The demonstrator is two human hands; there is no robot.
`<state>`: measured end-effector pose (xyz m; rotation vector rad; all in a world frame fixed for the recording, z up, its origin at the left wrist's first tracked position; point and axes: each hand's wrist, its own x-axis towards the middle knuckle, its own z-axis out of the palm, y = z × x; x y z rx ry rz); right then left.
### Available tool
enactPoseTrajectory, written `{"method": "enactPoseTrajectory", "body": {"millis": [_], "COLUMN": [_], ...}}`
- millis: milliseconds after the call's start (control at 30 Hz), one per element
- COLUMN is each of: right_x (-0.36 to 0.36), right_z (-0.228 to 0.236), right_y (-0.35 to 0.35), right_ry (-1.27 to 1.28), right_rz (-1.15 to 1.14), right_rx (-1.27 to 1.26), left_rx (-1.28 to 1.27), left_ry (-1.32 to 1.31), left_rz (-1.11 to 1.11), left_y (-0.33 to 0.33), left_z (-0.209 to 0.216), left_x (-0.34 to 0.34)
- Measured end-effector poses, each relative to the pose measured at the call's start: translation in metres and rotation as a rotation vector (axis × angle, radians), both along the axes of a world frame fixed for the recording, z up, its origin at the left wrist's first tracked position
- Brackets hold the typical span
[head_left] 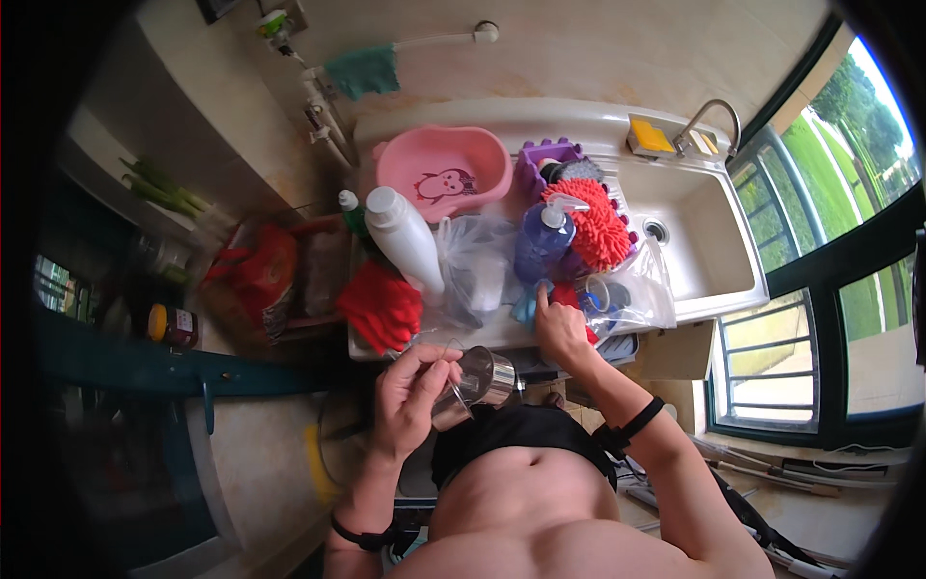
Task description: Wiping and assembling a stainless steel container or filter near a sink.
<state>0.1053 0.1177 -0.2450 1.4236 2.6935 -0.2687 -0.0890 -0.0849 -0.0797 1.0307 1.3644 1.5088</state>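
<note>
My left hand (415,396) is closed in a pinch on a thin, shiny, wire-like piece at the front of the sink counter. Beside it, below the counter edge, is a shiny metal cylindrical container (497,378); whether the thin piece joins it I cannot tell. My right hand (561,333) reaches over the counter's front edge, one finger stretched out against a light blue cloth (525,308). Its other fingers are partly hidden. Just beyond that finger stands a blue pump bottle (542,249). Clear plastic items (606,292) lie to the hand's right.
A pink basin (490,166), white bottle (400,232), clear plastic bag (473,261) and red cloth (381,307) crowd the counter's left. A purple basket (536,154) and red chenille mitt (600,227) sit mid-counter. The white sink (690,261) with a curved faucet (735,121) is at right.
</note>
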Motion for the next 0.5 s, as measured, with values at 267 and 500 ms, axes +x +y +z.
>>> {"method": "enactPoseTrajectory", "body": {"millis": [267,500], "right_x": [0.000,0.034], "right_z": [0.052,0.159], "right_y": [-0.010,-0.025], "right_ry": [0.529,1.292], "right_rz": [0.089,-0.097], "right_rx": [0.239,-0.670], "left_rx": [0.265,0.411], "left_ry": [0.456,0.733], "left_rz": [0.040,0.018], "left_y": [0.014,0.044], "left_z": [0.023,0.033], "left_x": [0.001,0.018]}}
